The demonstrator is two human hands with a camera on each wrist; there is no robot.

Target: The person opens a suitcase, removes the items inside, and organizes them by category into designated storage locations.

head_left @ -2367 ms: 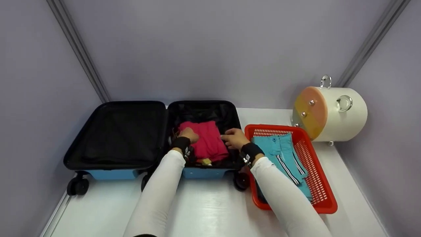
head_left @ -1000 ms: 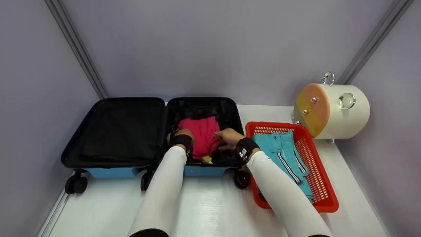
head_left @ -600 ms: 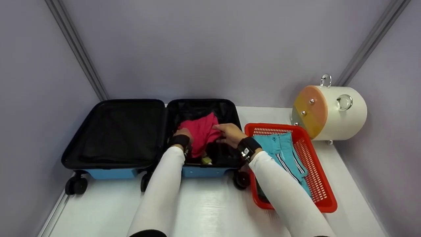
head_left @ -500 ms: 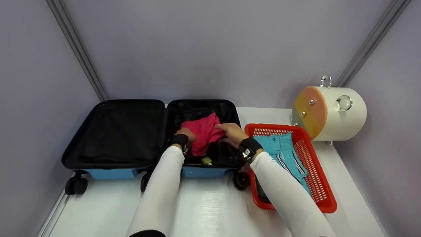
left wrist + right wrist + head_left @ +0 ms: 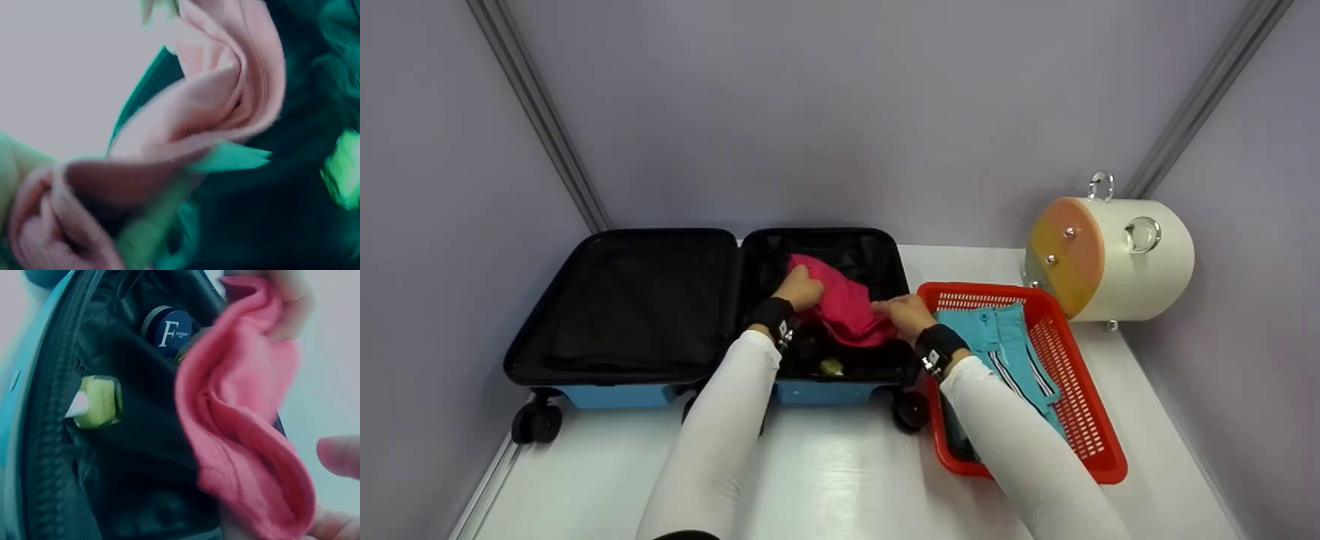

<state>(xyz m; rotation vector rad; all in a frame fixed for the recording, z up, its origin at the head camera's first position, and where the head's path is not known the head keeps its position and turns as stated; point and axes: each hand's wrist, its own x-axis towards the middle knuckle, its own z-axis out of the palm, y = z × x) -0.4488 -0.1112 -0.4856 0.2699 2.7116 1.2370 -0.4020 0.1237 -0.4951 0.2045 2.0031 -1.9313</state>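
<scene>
My left hand (image 5: 801, 290) grips the left part of a pink garment (image 5: 844, 304) over the right half of an open suitcase (image 5: 898, 259). My right hand (image 5: 907, 315) holds the garment's right end. The cloth hangs in loose folds between both hands. In the right wrist view the pink garment (image 5: 225, 394) is raised above the black lining, with the right thumb (image 5: 340, 455) apart from it. Beneath lie a small yellow-green bottle (image 5: 101, 402) with a white cap and a dark round jar (image 5: 171, 332) marked with an F.
Beside the suitcase, a red basket (image 5: 1084, 375) holds folded turquoise clothing (image 5: 1005, 337). Behind it lies a cream drum-shaped object (image 5: 1147, 262) with rings. The suitcase's other half (image 5: 622, 300) lies open to the left. Walls enclose the white table (image 5: 825, 465).
The pink garment has been lifted from lying fairly flat and turned, its left end now farther back. The left hand has moved up and right with it; the right hand has moved slightly right.
</scene>
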